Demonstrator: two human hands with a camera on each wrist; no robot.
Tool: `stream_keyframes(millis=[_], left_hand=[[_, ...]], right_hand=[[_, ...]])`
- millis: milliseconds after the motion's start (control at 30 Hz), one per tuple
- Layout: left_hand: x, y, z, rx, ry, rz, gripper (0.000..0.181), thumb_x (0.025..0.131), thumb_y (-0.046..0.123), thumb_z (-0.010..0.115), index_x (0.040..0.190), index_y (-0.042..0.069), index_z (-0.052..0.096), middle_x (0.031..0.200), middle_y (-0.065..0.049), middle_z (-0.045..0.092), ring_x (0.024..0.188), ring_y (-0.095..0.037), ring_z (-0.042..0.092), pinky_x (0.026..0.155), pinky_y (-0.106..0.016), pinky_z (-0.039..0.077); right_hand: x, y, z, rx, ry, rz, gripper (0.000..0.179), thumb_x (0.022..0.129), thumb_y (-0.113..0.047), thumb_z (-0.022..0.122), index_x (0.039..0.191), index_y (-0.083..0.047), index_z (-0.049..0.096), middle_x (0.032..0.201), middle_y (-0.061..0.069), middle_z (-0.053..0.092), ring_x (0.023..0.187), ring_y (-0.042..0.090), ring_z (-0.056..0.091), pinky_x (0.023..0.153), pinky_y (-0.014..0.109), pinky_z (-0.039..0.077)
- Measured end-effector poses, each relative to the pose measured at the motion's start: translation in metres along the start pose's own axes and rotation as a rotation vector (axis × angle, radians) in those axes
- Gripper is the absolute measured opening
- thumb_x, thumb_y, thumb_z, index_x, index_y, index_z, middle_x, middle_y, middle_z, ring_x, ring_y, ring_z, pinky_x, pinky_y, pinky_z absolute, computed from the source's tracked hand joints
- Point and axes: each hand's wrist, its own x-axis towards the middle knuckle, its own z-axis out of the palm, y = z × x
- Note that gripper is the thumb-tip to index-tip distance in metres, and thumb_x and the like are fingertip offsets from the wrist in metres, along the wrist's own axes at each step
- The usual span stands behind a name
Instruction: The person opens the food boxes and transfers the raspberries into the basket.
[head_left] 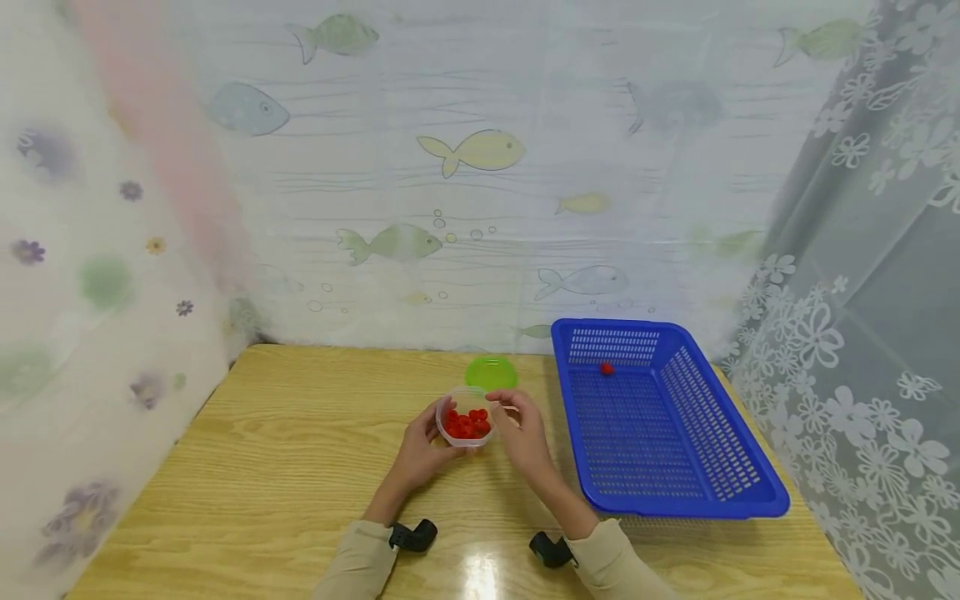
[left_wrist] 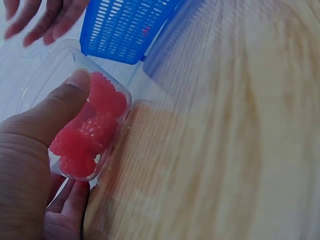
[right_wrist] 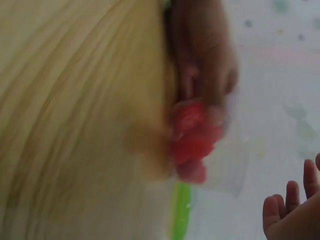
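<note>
1. Clear tub (head_left: pixel 463 401) w/ red berries (head_left: pixel 467 427): at 12 o'clock from the person, on or just above the surface (head_left: pixel 300 433); can't tell if base touches.
2. L hand (head_left: pixel 420 458) grips tub from 8 o'clock, thumb along near wall. Sound hold; go easy on pressure, thin plastic prob. flexes.
3. R hand (head_left: pixel 527 435) is empty, fingers loosely bent, just beside rim at 3 o'clock. Best enter from above, w/ fingertips only, so the pile isn't mashed.
4. Hold tub lvl, mouth up; it's uncovered & berries would prob. spill if tipped.
5. Green lid (head_left: pixel 491 372): tub's 1 o'clock. Blue basket (head_left: pixel 682 506): 3 o'clock, w/ 1 lone berry (head_left: pixel 607 368) toward its 11. Mind R forearm vs. basket rim.
6. Brands/labels: none legible on tub, lid or basket. Backdrop (head_left: pixel 487 100) has printed fish, no readable txt.
</note>
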Motion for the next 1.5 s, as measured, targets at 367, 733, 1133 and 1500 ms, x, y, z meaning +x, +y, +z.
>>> stream_keyframes(millis=[367, 733, 1133, 1500], left_hand=[[0.0, 0.0, 0.0, -0.014, -0.008, -0.005, 0.09, 0.076, 0.004, 0.09, 0.154, 0.008, 0.044, 0.149, -0.016, 0.053, 0.142, -0.031, 0.048, 0.116, -0.045, 0.04], [0.002, 0.001, 0.005, -0.011, -0.006, -0.007, 0.091, 0.076, 0.007, 0.09, 0.154, 0.009, 0.044, 0.149, -0.015, 0.053, 0.142, -0.029, 0.048, 0.116, -0.041, 0.04], [-0.004, -0.003, -0.002, -0.025, 0.008, 0.012, 0.088, 0.077, 0.001, 0.088, 0.153, 0.004, 0.044, 0.149, -0.019, 0.053, 0.141, -0.032, 0.048, 0.115, -0.043, 0.04], [-0.005, -0.001, -0.002, -0.022, -0.012, 0.024, 0.087, 0.079, 0.002, 0.087, 0.154, 0.004, 0.043, 0.15, -0.02, 0.052, 0.142, -0.033, 0.047, 0.116, -0.044, 0.039]], right_hand=[[0.014, 0.023, 0.012, -0.162, -0.123, 0.019, 0.026, 0.099, -0.008, 0.061, 0.121, 0.006, 0.065, 0.149, 0.031, 0.037, 0.142, 0.045, 0.034, 0.115, 0.066, 0.032], [0.029, 0.029, 0.015, -0.338, -0.307, 0.043, 0.031, 0.097, -0.011, 0.066, 0.123, 0.007, 0.065, 0.124, 0.023, 0.06, 0.103, 0.033, 0.061, 0.087, 0.044, 0.059], [0.034, 0.025, 0.02, -0.497, -0.411, 0.1, 0.021, 0.089, -0.019, 0.08, 0.093, -0.002, 0.068, 0.101, 0.01, 0.055, 0.09, 0.02, 0.05, 0.075, 0.032, 0.049], [0.032, 0.026, 0.023, -0.496, -0.358, 0.07, 0.028, 0.094, -0.018, 0.074, 0.069, -0.006, 0.068, 0.093, 0.007, 0.056, 0.089, 0.02, 0.048, 0.072, 0.031, 0.046]])
